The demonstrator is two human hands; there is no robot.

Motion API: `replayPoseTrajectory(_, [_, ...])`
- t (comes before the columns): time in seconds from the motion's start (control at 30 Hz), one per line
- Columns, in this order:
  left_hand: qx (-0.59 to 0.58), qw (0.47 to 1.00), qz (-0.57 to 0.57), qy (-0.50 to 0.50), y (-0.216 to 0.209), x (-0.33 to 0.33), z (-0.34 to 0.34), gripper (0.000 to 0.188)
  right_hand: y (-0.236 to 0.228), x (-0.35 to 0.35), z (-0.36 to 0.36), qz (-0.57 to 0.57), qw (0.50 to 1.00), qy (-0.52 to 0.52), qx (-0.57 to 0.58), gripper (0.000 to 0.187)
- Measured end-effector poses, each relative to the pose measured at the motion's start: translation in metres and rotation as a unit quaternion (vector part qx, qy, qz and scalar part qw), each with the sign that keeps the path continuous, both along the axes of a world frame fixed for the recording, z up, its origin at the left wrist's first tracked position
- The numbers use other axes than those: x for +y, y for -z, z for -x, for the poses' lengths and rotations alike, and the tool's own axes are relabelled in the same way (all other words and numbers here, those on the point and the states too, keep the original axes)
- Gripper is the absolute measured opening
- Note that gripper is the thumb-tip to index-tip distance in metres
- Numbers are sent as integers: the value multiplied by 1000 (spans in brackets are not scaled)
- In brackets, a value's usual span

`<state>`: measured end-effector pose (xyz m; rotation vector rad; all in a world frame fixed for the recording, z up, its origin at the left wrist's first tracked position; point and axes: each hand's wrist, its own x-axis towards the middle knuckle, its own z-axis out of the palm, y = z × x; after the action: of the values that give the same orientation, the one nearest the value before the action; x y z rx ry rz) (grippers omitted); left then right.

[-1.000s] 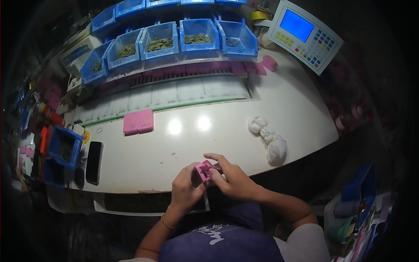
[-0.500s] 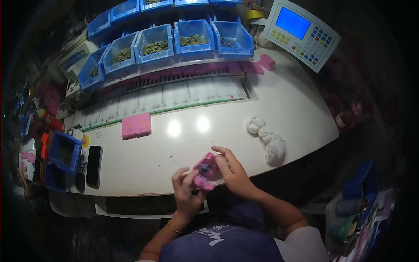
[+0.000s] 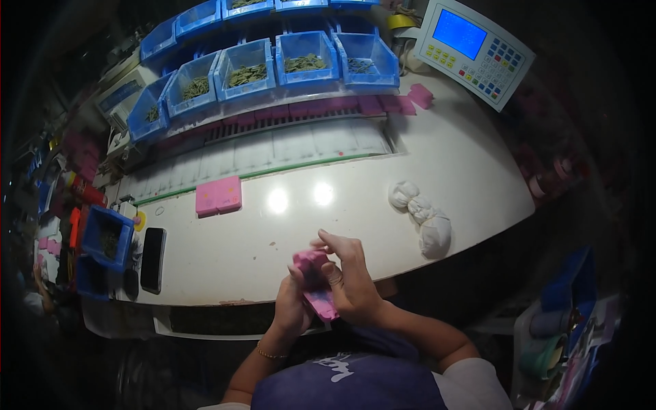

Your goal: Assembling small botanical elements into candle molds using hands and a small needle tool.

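Observation:
In front of my body, near the table's front edge, I hold a pink block that looks like a split rubber mould (image 3: 321, 305). Its upper part is tilted up, and a dark patch shows between the parts. My left hand (image 3: 290, 307) is closed round its left side, thumb against the pink. From the right, my right hand (image 3: 354, 279) grips it, with the thumb bent onto it and the index finger raised over the top. What lies inside the block is too blurred to make out. Two similar pink blocks (image 3: 219, 196) lie side by side farther left on the table.
A knotted white cloth bag (image 3: 432, 229) lies to the right. At left are a black phone (image 3: 153, 260) and a blue bin (image 3: 106, 236). Across the back stand blue bins (image 3: 246, 82) of small greenish pieces, with a control panel (image 3: 471, 55) at far right.
My hands have drawn closer together round the pink block. Its parts have turned, one now hanging lower. My right thumb has bent inward. The whole view has shifted slightly.

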<state>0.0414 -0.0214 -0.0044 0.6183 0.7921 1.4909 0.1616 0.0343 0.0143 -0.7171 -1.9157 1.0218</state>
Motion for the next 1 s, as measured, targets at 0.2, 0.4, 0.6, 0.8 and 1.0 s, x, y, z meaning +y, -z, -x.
replayPoseTrajectory(0.2, [28, 998, 38, -45, -1, 1, 2, 51, 10, -11, -5, -178, 977, 83, -85, 54])
replayPoseTrajectory(0.4, [122, 986, 22, -110, 4, -1, -4, 51, -3, 0, -19, -192, 974, 78, -90, 35])
replayPoseTrajectory(0.6, [162, 981, 3, -108, 11, -1, -2, 50, -23, 14, -34, -261, 952, 25, -154, 21])
replayPoseTrajectory(0.8, [250, 963, -2, -106, 11, 0, -2, 50, -20, 19, -34, -305, 929, -9, -211, 13])
replayPoseTrajectory(1.0, [216, 965, 103, -108, 1, 12, 14, 52, -23, 9, -40, -288, 948, -4, -134, 15])
